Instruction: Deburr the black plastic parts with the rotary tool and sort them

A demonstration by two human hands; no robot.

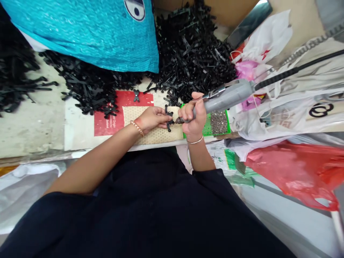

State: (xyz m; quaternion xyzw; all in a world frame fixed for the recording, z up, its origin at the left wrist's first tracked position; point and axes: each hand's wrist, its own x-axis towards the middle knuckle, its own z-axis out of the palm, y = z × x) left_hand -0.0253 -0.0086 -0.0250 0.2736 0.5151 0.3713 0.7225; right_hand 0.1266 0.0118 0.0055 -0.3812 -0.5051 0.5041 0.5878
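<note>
Black clip part, where is it?
Over the beige pad, pinched between the left hand's fingers
And the right hand?
Fingers wrapped around a grey power screwdriver, its tip close to the part; whether they touch, I cannot tell

Left hand pinching, right hand clenched, just beside each other.
The left forearm slants forward and inward, its hand's fingertips drawn together and pointing right; the right forearm, more upright, ends in curled fingers with the thumb pointing forward.
</note>
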